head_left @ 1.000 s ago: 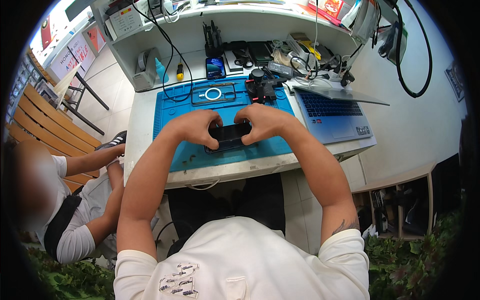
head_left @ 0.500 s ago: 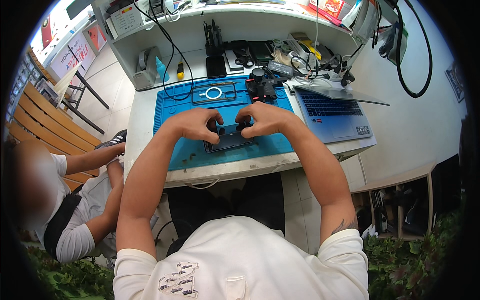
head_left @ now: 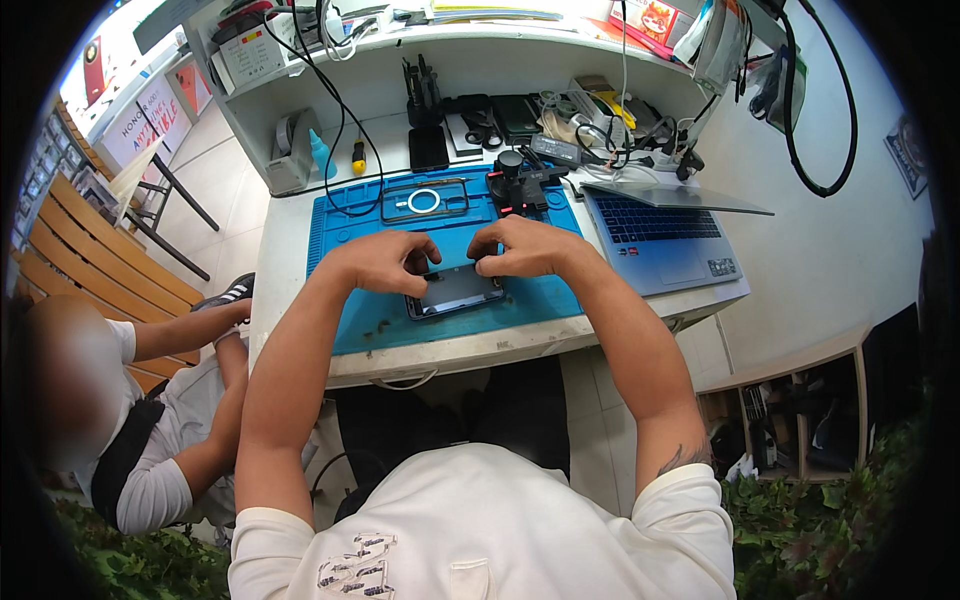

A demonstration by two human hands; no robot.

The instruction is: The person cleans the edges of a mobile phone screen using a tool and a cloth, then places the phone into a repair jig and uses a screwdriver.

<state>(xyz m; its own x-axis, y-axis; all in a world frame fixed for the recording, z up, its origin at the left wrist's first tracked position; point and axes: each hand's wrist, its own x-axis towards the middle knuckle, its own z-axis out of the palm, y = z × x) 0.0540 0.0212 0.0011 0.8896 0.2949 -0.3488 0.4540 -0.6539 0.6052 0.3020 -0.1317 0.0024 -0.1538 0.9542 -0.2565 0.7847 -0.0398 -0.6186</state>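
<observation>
Blue mat (head_left: 400,335) over the white worktop (head_left: 480,350). On the mat's near half, a phone-shaped device (head_left: 460,292), grey sheen on its upper face. Long axis runs left to right, slightly skewed: right end a touch farther from the body than the left. From the fingers it lies inward and toward the person, spanning the gap between the two hands.

Left hand (head_left: 395,262): thumb at the device's far left corner, fingers curled, small gap between thumb and forefinger. Right hand (head_left: 515,248): thumb and forefinger bent near each other by the far right corner. Neither hand clearly nearer; each has one end of the far long side. Whether either pinches the edge or merely rests there, cannot tell; thumbs cover the contact.

Beyond the hands, on the mat: black rectangular frame (head_left: 384,204), also lying left to right, with a white ring (head_left: 424,190) inside its outline. Right of that, a black clamp-like holder (head_left: 515,188) with red parts.

Past the mat's far edge: dark phone (head_left: 428,148), long axis pointing away from the body; yellow screwdriver (head_left: 358,160) and light-blue bottle (head_left: 320,156) to its left. Laptop (head_left: 660,228) just right of the mat, lid raised.
</observation>
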